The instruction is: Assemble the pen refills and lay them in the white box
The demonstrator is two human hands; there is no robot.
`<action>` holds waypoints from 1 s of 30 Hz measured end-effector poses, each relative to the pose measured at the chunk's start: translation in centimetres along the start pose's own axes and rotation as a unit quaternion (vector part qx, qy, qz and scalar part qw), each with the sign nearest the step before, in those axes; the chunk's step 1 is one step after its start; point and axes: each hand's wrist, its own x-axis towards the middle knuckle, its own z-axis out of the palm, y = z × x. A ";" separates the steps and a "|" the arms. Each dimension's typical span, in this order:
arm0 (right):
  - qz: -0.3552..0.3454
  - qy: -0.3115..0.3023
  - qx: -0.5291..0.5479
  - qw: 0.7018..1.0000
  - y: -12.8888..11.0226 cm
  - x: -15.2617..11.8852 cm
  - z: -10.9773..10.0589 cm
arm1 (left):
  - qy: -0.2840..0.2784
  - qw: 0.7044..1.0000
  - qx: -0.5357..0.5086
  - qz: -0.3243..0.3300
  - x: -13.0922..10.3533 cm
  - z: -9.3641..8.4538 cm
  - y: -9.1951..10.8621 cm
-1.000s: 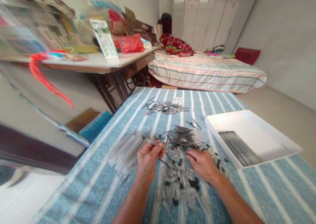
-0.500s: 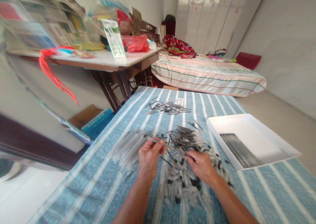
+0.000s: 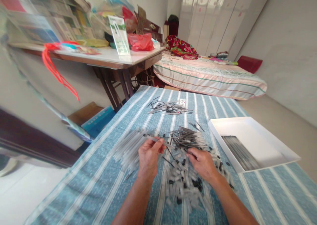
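Observation:
My left hand (image 3: 150, 155) is closed in a pinch around a translucent pen barrel (image 3: 149, 137) with a dark end, slanting down to the right. To its left lies a heap of pale pen barrels (image 3: 127, 149). My right hand (image 3: 203, 164) has its thumb and fingers pressed together; whatever is between them is too small and blurred to name. Just beyond its fingertips are dark, thin pen refills (image 3: 185, 136) in a bundle. Between and below both hands, translucent and black pen caps (image 3: 184, 182) are scattered in a pile.
An open white box (image 3: 272, 144) at the right contains a row of grey pens (image 3: 240, 152). Farther back on the striped tablecloth (image 3: 119, 185) lies another loose pile of pen parts (image 3: 170, 107). A cluttered side table (image 3: 111, 60) and a bed (image 3: 210, 74) stand behind.
The view has shifted slightly. Both hands keep nearly the same place and grip, with the pen barrel still in my left hand.

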 end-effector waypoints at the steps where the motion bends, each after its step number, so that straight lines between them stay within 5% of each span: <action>1: 0.006 -0.002 -0.002 1.000 0.1 0.0 0.0 | 0.001 1.000 0.001 -0.001 0.0 0.0 0.0; 16: 0.041 -0.023 -0.034 0.998 0.6 0.8 -0.5 | -0.002 1.000 0.009 0.003 0.0 -0.2 -0.1; 23: -0.064 -0.117 -0.085 0.987 -2.5 1.2 -0.6 | -0.004 1.000 0.011 -0.003 -0.1 -0.2 -0.1; 30: -0.056 -0.213 -0.204 0.954 -4.1 2.7 -0.9 | -0.002 1.000 0.008 -0.010 -0.2 0.0 0.0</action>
